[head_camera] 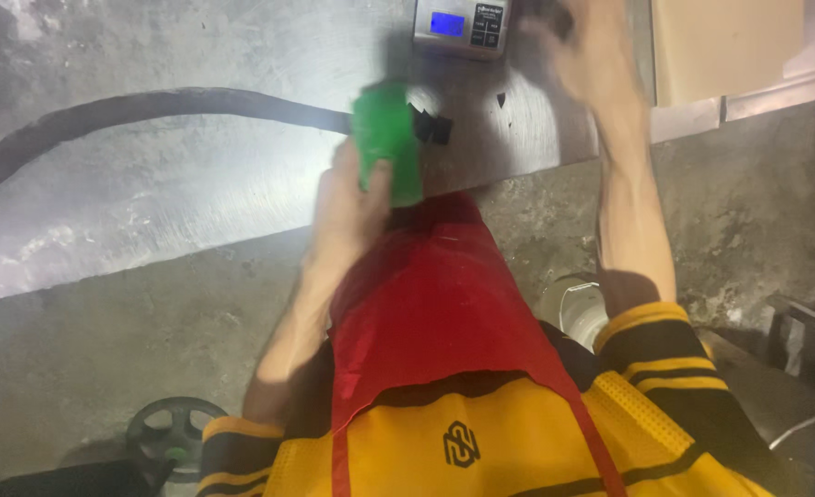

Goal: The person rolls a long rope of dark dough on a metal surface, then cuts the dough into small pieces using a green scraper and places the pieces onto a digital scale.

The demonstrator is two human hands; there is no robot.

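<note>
Lying across the left of the steel table, a black hose is run toward the near edge, where a green nozzle is gripped by the left hand, fingers wrapped around its lower body. A small digital scale is set at the far edge. Beside it the right hand is blurred; its grip cannot be told. The scale could be wetted if the nozzle were discharged toward it.
</note>
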